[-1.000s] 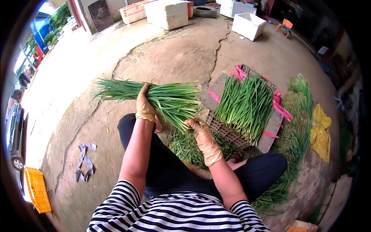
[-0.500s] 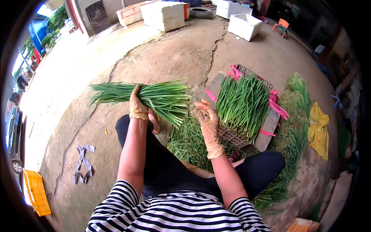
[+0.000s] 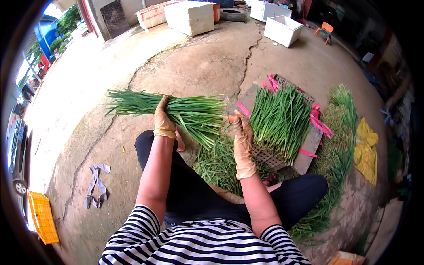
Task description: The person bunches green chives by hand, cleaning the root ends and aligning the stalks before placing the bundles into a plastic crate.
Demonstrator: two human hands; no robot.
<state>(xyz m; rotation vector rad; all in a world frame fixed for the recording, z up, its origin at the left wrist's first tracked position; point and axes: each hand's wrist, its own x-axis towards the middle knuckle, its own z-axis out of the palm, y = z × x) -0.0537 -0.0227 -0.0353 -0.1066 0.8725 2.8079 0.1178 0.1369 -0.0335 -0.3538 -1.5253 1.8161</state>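
My left hand (image 3: pixel 163 121), in a tan glove, is wrapped round a bunch of garlic chives (image 3: pixel 196 108). The bunch lies crosswise in the air, dark leaf tips to the left and pale cut ends fanned to the right. Close to those ends is my gloved right hand (image 3: pixel 243 143), with orange at its fingertips. Its fingers look pressed together; anything between them is too small to make out. Right of it, a thick pile of garlic chives (image 3: pixel 282 119) rests on a board (image 3: pixel 304 161) over a brown plastic crate (image 3: pixel 270 158), with pink ties (image 3: pixel 320 123) around it.
Loose green leaves (image 3: pixel 212 163) litter the ground between my legs. More chives (image 3: pixel 338 132) lie along the right, beside a yellow cloth or bag (image 3: pixel 365 148). Grey strips (image 3: pixel 95 187) and an orange crate (image 3: pixel 43 216) are at left. White boxes (image 3: pixel 191 20) stand at the back.
My right hand's fingers have drawn together and turned more upright beside the pale ends. The left hand still grips the bunch, now slightly straighter. The whole view has shifted a little.
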